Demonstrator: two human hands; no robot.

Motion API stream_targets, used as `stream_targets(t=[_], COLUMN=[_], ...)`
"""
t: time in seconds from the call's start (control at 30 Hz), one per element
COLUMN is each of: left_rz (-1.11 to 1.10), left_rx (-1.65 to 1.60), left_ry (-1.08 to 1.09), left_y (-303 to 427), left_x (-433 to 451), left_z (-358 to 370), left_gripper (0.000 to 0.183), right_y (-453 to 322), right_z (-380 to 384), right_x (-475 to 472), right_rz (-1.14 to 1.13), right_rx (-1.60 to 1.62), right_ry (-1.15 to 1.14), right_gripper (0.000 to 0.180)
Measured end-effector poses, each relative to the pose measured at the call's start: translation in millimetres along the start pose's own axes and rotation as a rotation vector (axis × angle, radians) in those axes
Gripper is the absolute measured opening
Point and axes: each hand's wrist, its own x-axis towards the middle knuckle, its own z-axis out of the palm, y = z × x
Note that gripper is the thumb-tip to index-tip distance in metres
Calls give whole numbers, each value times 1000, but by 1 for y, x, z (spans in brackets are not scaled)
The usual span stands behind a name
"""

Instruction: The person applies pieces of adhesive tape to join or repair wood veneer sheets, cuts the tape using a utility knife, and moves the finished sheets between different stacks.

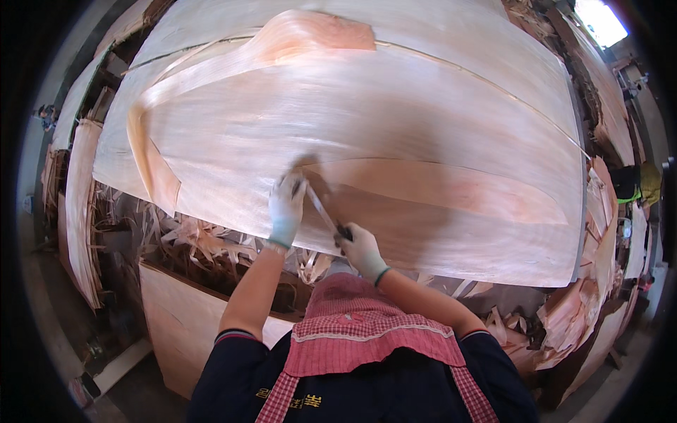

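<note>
A large pale wood veneer sheet (pixel 238 132) lies on top of a stack before me. My right hand (pixel 364 253), in a white glove, grips the dark handle (pixel 345 232) of a knife with a long narrow blade (pixel 320 205). The blade slants up and left towards my left hand (pixel 287 203), also gloved. The left fingers are bent down at the left end of a pinkish, pointed area of veneer (pixel 423 182); blur and shadow hide whether they pinch anything. Further up, a long curled veneer strip (pixel 206 76) rests on the sheet, bent over near its left end.
Torn veneer scraps (pixel 206 243) fill the gap between the sheet and a lower veneer stack (pixel 185 317) near me. More stacks stand at left (pixel 84 206) and right (pixel 608 100). People are far off at left (pixel 46 117) and right (pixel 642 182).
</note>
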Motion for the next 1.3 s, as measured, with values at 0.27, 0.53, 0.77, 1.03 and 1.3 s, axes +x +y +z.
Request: stream_targets(t=[0.27, 0.53, 0.77, 1.03, 1.3], left_rz=[221, 251, 614, 969, 1072], left_rx=[296, 503, 419, 417, 446], left_ry=[177, -7, -243, -330, -561], left_y=[-34, -18, 78, 144, 189], left_x=[66, 49, 40, 54, 53], left_z=[11, 17, 136, 195, 273], left_gripper=[28, 45, 64, 60, 54], right_y=[-26, -28, 24, 4, 43], right_z=[48, -58, -85, -267, -349], right_x=[54, 49, 25, 59, 69], right_rz=[206, 142, -27, 214, 154], right_rx=[450, -103, -279, 131, -708], right_ry=[88, 175, 310, 569, 524], right_gripper=[19, 18, 14, 15, 20])
